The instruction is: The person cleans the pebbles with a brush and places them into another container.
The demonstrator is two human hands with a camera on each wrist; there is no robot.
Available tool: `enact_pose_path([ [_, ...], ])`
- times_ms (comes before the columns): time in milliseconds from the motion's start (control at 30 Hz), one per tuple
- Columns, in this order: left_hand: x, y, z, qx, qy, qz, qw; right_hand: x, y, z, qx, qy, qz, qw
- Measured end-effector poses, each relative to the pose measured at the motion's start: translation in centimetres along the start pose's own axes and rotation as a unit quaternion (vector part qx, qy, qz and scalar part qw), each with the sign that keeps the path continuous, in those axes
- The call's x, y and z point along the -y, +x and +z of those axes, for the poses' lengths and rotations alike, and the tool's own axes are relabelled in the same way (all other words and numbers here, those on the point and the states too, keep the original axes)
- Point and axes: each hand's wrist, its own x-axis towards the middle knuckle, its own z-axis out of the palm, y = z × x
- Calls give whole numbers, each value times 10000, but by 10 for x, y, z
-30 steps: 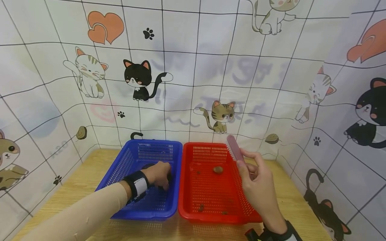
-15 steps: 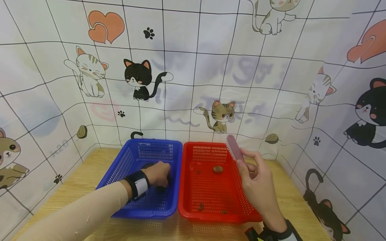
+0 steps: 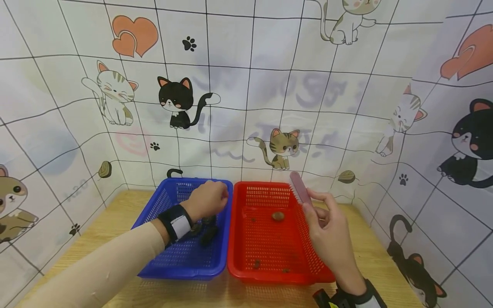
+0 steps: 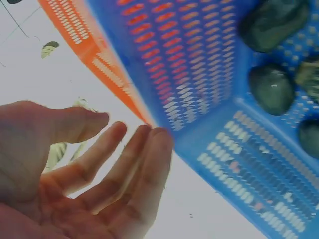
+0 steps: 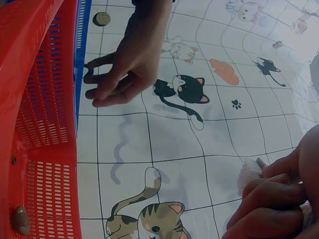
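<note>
My left hand (image 3: 208,199) hovers over the far right part of the blue basket (image 3: 179,273), fingers loosely bent and nothing held between them. Beneath it on the basket floor lie several dark, smooth stones (image 3: 209,236). The left wrist view shows these stones (image 4: 271,88) up close, with the hand (image 4: 94,169) above the basket's edge. My right hand (image 3: 331,235) pinches a small brush (image 3: 300,188) with a pink back and pale bristles, raised over the right side of the red basket (image 3: 277,280). In the right wrist view the bristles of the brush (image 5: 250,175) show past the fingers.
Both baskets stand side by side on a wooden table (image 3: 369,256). Inside the red one lie a brown stone (image 3: 278,216) and several small brown bits (image 3: 256,264). A sheet (image 3: 231,98) with cat drawings hangs behind and at both sides.
My left hand has risen from among the stones in the blue basket and shifted back and right, uncovering the dark stones. The right hand with the brush has stayed nearly still.
</note>
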Motion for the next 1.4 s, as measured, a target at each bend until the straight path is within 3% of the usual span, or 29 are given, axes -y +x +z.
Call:
enact_pose_path([
  [133,-22,8,0,-435,-164,329,9984,1,0,-2,-32,-79,-4,10000],
  [233,-38,12,3,-473,-241,558,9970,6,0,-4,-67,-130,9,9999],
  [467,-67,26,18,-43,-253,811,9964,14,1,-7,-92,-112,-132,9998],
  [700,-89,38,36,667,-394,650,9949,-2,3,-9,-140,-184,-190,9996],
  [933,-109,54,52,1077,-583,438,9915,1,5,-15,-177,-255,-123,9994],
  [1200,-121,78,74,1262,-363,462,9903,1,6,-22,-239,-199,-76,9995],
  [1400,-120,98,105,1403,-182,447,9889,2,7,-26,-342,-283,-207,9988],
])
